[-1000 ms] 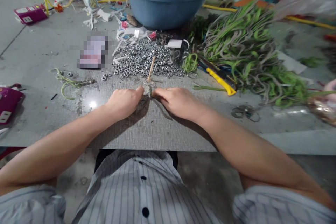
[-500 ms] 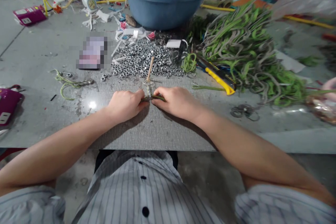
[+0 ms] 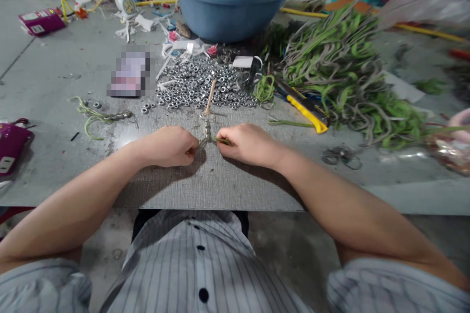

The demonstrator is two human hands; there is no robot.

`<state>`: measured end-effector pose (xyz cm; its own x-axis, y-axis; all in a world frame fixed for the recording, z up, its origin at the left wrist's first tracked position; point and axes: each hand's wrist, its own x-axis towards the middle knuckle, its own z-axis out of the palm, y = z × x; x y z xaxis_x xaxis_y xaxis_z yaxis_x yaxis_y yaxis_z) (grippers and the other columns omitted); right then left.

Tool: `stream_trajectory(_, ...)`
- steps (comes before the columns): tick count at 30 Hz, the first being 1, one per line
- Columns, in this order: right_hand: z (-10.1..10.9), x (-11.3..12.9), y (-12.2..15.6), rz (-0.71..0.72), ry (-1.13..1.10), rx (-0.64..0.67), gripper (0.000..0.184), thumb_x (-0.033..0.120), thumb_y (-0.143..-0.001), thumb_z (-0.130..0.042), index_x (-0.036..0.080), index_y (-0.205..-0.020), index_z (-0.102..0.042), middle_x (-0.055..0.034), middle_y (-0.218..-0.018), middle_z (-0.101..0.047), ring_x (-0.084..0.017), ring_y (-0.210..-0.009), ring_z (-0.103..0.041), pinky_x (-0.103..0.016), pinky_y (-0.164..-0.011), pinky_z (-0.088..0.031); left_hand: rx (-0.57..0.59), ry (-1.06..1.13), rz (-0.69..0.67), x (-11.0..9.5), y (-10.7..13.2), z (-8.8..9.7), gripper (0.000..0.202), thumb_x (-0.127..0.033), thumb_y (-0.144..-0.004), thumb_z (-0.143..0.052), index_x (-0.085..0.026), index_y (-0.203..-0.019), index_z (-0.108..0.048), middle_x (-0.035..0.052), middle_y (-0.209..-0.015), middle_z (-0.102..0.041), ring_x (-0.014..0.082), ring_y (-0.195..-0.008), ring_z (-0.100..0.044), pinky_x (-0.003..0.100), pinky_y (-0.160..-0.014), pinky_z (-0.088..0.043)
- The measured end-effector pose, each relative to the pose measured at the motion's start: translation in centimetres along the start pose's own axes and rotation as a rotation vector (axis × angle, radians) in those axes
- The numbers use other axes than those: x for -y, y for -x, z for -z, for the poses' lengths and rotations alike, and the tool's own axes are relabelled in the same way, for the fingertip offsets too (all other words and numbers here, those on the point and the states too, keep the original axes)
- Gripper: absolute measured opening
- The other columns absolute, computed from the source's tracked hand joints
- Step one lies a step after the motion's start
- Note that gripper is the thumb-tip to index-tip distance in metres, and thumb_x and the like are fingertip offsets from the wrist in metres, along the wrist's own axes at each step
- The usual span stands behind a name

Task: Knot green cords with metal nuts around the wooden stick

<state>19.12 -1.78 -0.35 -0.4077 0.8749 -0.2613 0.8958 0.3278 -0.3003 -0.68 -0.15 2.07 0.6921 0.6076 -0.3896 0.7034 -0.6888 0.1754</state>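
My left hand (image 3: pixel 169 146) is closed on one end of a green cord (image 3: pixel 201 144), left of a short braided piece with metal nuts (image 3: pixel 207 131). On the other side, my right hand (image 3: pixel 244 143) pinches another green cord end (image 3: pixel 224 141). The braided piece lies on the table between both hands, attached at its far end to a thin wooden stick (image 3: pixel 210 97). Just beyond it spreads a heap of metal nuts (image 3: pixel 198 80).
A blue basin (image 3: pixel 235 14) stands behind the nuts. To the right lie a yellow utility knife (image 3: pixel 306 111) and a pile of green and grey cords (image 3: pixel 338 63). A blurred-out phone (image 3: pixel 128 76) and a finished-looking cord piece (image 3: pixel 97 116) lie left. Another person's hand (image 3: pixel 461 124) shows far right.
My left hand has moved left and my right hand slightly right, drawing the cord ends apart. More of the nut-strung piece between them now shows.
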Motion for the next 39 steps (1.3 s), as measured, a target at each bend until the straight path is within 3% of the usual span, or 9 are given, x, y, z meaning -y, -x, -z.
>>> stream_trajectory(3,0.0,0.1,0.1,0.000,0.000,0.000,0.012,0.023,-0.085,-0.053,0.019,-0.079,-0.063,0.0004,-0.066,-0.059,-0.012,-0.059,-0.043,-0.025,-0.055,-0.023,-0.025,0.019,0.017,-0.1,0.1,0.0,0.021,-0.024,-0.085,-0.049,-0.019,-0.079,-0.069,0.0012,-0.062,-0.061,0.0126,-0.053,-0.048,0.025,-0.053,-0.027)
stream_trajectory(7,-0.2,0.2,0.1,-0.034,0.005,-0.044,0.026,0.039,-0.093,-0.049,0.020,-0.089,-0.066,-0.0024,-0.070,-0.064,-0.015,-0.064,-0.051,-0.026,-0.056,-0.024,-0.097,-0.012,0.105,-0.2,-0.2,-0.7,0.043,-0.045,-0.098,-0.038,-0.017,-0.082,-0.067,0.0043,-0.071,-0.065,0.0147,-0.060,-0.057,0.025,-0.054,-0.029)
stream_trajectory(13,-0.8,-0.1,-0.1,-0.032,0.035,-0.119,0.032,0.039,-0.099,-0.040,0.020,-0.105,-0.065,-0.0071,-0.086,-0.073,-0.020,-0.075,-0.064,-0.028,-0.059,-0.029,-0.214,-0.030,0.252,0.0,-0.8,-2.0,0.036,-0.036,-0.099,-0.035,-0.017,-0.108,-0.064,0.0071,-0.084,-0.071,0.0204,-0.076,-0.067,0.026,-0.062,-0.041)
stream_trajectory(16,-1.1,-0.4,-0.2,-0.008,0.051,-0.165,0.031,0.035,-0.098,-0.042,0.020,-0.115,-0.063,-0.0086,-0.093,-0.075,-0.022,-0.079,-0.067,-0.029,-0.062,-0.034,-0.305,0.015,0.226,-0.1,-0.7,-2.4,0.035,-0.023,-0.095,-0.036,-0.017,-0.120,-0.060,0.0092,-0.107,-0.070,0.0207,-0.086,-0.068,0.028,-0.064,-0.046)
stream_trajectory(19,-1.3,-0.4,-0.2,0.003,0.082,-0.181,0.033,0.034,-0.097,-0.042,0.022,-0.119,-0.063,-0.0088,-0.094,-0.075,-0.023,-0.080,-0.068,-0.030,-0.062,-0.036,-0.421,-0.018,0.205,-0.3,-0.5,-2.6,0.051,-0.014,-0.085,-0.039,-0.017,-0.135,-0.050,0.0119,-0.131,-0.058,0.0209,-0.093,-0.067,0.027,-0.062,-0.048)
stream_trajectory(29,-1.3,-0.1,-0.3,-0.016,0.124,-0.142,0.034,0.031,-0.097,-0.038,0.022,-0.118,-0.064,-0.0077,-0.089,-0.075,-0.023,-0.076,-0.066,-0.030,-0.057,-0.029,-0.643,-0.110,0.045,-1.9,0.2,-3.0,0.050,-0.021,-0.094,-0.031,-0.020,-0.143,-0.044,0.0145,-0.148,-0.045,0.0234,-0.113,-0.062,0.029,-0.074,-0.054)
stream_trajectory(34,-1.6,-0.2,-0.4,0.007,0.144,-0.147,0.036,0.030,-0.096,-0.036,0.021,-0.117,-0.064,-0.0084,-0.084,-0.074,-0.022,-0.070,-0.063,-0.030,-0.057,-0.027,-0.603,-0.173,-0.012,-1.6,0.1,-3.7,0.049,-0.020,-0.098,-0.026,-0.028,-0.142,-0.045,0.0105,-0.146,-0.049,0.0192,-0.097,-0.068,0.027,-0.068,-0.054)
stream_trajectory(37,-1.7,-0.2,-0.4,-0.010,0.159,-0.166,0.035,0.031,-0.096,-0.037,0.020,-0.118,-0.063,-0.0086,-0.086,-0.074,-0.022,-0.072,-0.065,-0.030,-0.057,-0.028,-0.541,-0.101,-0.004,-0.9,-0.9,-4.0,0.044,-0.021,-0.097,-0.032,-0.023,-0.137,-0.050,0.0119,-0.134,-0.058,0.0177,-0.086,-0.070,0.024,-0.055,-0.049)
stream_trajectory(39,-1.8,-0.2,-0.4,0.010,0.142,-0.178,0.035,0.032,-0.097,-0.038,0.020,-0.119,-0.062,-0.0084,-0.089,-0.075,-0.023,-0.075,-0.066,-0.030,-0.058,-0.030,-0.497,-0.054,0.053,-0.5,-1.5,-4.1,0.038,-0.023,-0.097,-0.035,-0.017,-0.129,-0.055,0.0129,-0.122,-0.064,0.0179,-0.082,-0.070,0.025,-0.055,-0.049)
